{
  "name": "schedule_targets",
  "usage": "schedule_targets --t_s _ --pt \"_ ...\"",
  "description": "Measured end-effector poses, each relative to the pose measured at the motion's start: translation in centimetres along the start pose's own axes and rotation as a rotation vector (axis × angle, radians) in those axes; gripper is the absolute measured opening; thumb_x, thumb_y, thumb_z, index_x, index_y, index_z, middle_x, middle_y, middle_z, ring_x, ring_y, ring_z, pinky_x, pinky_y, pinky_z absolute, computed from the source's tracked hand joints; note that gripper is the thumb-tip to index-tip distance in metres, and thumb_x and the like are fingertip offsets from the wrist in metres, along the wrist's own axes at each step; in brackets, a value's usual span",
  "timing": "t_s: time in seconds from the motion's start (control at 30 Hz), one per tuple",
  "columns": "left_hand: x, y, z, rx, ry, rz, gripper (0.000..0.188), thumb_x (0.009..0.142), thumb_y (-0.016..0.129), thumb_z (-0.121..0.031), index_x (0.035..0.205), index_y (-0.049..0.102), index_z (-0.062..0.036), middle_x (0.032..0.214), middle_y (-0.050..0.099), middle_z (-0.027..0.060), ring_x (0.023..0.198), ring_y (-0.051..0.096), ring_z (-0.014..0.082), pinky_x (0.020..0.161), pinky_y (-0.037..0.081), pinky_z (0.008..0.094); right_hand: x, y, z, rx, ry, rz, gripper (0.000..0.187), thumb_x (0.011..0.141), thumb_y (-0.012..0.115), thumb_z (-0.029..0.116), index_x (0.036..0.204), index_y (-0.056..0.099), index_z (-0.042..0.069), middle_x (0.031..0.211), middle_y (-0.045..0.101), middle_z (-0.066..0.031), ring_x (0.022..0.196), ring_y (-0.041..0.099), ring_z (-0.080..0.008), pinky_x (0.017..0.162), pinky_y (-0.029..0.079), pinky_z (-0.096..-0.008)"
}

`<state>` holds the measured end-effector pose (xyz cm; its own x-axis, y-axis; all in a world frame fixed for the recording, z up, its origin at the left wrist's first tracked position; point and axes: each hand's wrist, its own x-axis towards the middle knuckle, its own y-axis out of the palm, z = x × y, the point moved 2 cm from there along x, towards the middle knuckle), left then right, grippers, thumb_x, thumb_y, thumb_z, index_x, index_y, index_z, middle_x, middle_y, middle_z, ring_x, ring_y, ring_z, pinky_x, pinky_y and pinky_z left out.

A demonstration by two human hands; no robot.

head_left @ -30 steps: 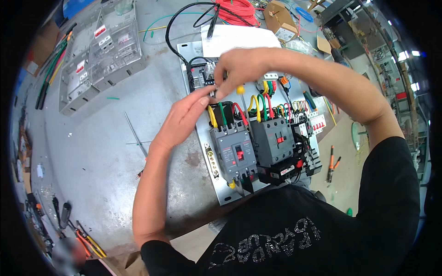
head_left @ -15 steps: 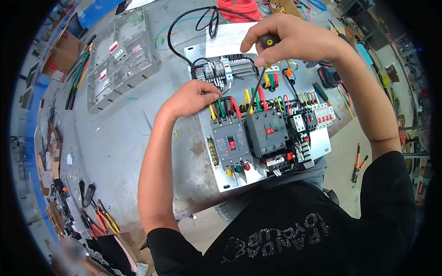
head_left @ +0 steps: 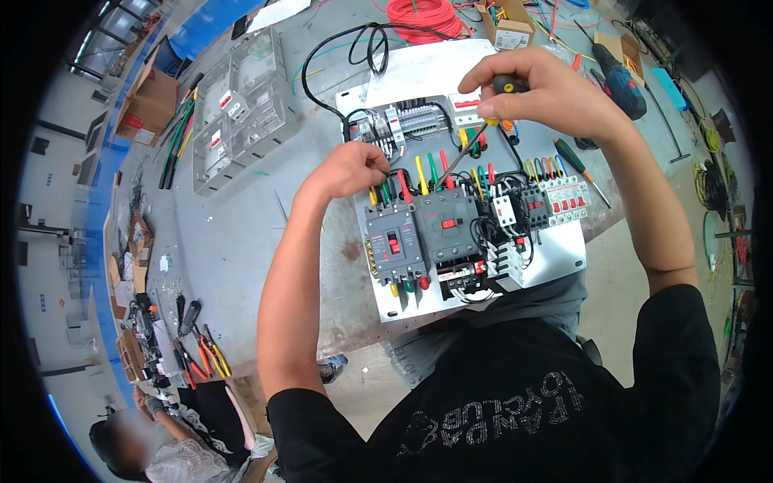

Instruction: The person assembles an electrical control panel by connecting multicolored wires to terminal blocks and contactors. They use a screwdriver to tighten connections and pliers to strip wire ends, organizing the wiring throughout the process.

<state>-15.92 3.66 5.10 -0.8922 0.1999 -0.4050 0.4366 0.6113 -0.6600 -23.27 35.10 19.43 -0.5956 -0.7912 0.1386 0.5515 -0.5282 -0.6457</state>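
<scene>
- Grey metal table (head_left: 241,241) carries a white mounting panel (head_left: 564,249) laid flat in front of the person, so every terminal faces up within easy reach of both hands.
- Head view, right hand (head_left: 547,92): it is closed around the black handle of a screwdriver (head_left: 475,133), held high above the panel. The shaft slants down and to the left toward the upper terminals of the dark contactor (head_left: 445,225), which looks like a way to reach a screw between the standing wires.
- Head view, left hand (head_left: 350,167): its fingers are curled and pinched at the coloured wire ends (head_left: 411,181) just above the grey circuit breaker (head_left: 392,241), apparently steadying them; exactly which wire it grips I cannot tell.
- Red, yellow and green wires rise in a row between the breaker and the small breakers on a rail (head_left: 403,125) at the panel's far edge.
- Further along sit a block of red and white terminals (head_left: 568,197), a spare green-handled screwdriver (head_left: 581,165) just beside the panel, a coil of red cable (head_left: 427,16), a clear plastic enclosure (head_left: 241,105) well to the left, and pliers (head_left: 205,354) near the table's edge.
- At the lower left another person (head_left: 153,443) sits apart from this work.
</scene>
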Motion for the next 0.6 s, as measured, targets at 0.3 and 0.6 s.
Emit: schedule_targets --t_s 0.3,0.6 --pt "-8.4 8.5 3.0 -0.553 0.053 -0.838 0.048 0.105 0.069 -0.023 0.145 0.063 0.0037 0.139 0.069 0.0161 0.131 0.063 0.0253 0.115 0.047 0.0395 -9.8 -4.3 -1.8 0.173 0.121 -0.251 0.032 0.098 0.077 0.023 0.124 0.078 0.004 0.087 0.064 0.0038 0.077 0.054 -0.0032 0.066 0.042 -0.0213" --pt "-12.1 19.9 1.1 -0.936 0.052 -0.900 0.061 0.115 0.051 -0.036 0.161 0.044 0.0035 0.163 0.049 0.0183 0.152 0.045 0.0280 0.128 0.031 0.0413 -16.0 -5.0 -6.1 0.340 0.170 -0.337 0.033 0.095 0.078 0.019 0.124 0.078 0.004 0.091 0.066 0.0039 0.073 0.049 -0.0028 0.063 0.038 -0.0216"
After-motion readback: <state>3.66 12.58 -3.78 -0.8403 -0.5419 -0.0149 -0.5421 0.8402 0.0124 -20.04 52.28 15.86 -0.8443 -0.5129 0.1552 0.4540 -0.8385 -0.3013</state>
